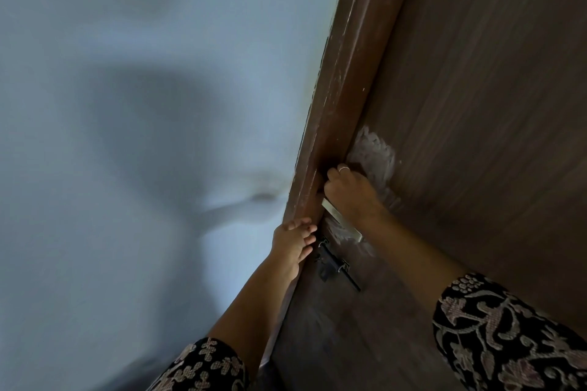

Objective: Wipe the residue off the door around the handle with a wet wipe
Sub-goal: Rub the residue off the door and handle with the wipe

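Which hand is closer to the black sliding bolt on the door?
Left. The left hand grips the door edge right beside the black bolt, while the right hand is farther up the door, on the silver handle above the bolt.

Right hand (347, 190) pressed on smeared door (476, 105) above handle (341, 220), left hand (293, 243) gripping frame (336, 89)

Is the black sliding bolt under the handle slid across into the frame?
Cannot tell. The black metal sliding bolt shows on the brown wooden door, but the left hand hides its frame end.
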The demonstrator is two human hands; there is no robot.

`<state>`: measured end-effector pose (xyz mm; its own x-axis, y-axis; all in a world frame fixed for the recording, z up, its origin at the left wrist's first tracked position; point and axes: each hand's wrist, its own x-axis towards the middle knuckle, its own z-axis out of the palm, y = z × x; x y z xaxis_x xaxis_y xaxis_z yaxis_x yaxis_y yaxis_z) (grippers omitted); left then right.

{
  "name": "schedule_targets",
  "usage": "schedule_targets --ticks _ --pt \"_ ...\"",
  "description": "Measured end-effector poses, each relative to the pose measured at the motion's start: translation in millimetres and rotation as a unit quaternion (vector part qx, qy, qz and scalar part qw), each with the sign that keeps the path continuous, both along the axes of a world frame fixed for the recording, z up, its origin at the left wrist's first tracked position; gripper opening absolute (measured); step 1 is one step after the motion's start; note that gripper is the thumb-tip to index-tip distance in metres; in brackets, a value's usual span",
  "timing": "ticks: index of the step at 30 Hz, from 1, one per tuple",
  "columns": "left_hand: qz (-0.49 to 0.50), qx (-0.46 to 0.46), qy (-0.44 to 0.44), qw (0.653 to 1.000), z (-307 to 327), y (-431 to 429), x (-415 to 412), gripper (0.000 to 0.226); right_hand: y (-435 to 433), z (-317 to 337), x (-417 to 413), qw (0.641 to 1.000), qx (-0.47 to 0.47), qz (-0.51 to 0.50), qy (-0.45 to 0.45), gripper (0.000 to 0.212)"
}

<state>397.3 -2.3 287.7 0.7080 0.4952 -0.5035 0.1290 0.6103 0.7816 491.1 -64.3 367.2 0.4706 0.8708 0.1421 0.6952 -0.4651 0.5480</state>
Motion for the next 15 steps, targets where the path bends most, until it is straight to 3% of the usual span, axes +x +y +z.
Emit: schedule_targets --ticks 5,15 --pt "0.007 -0.002 -0.004 1.000 -2.5 9.8 -3.9 0.019 -17.0 -8.1 -4.0 0.999 0.038 -0.001 -0.005 0.011" --pt "0.025 0.004 0.006 1.000 -12.9 17.9 -11.1 0.018 -7.1 -4.9 -3.6 0.997 0.080 -0.018 0.007 0.009"
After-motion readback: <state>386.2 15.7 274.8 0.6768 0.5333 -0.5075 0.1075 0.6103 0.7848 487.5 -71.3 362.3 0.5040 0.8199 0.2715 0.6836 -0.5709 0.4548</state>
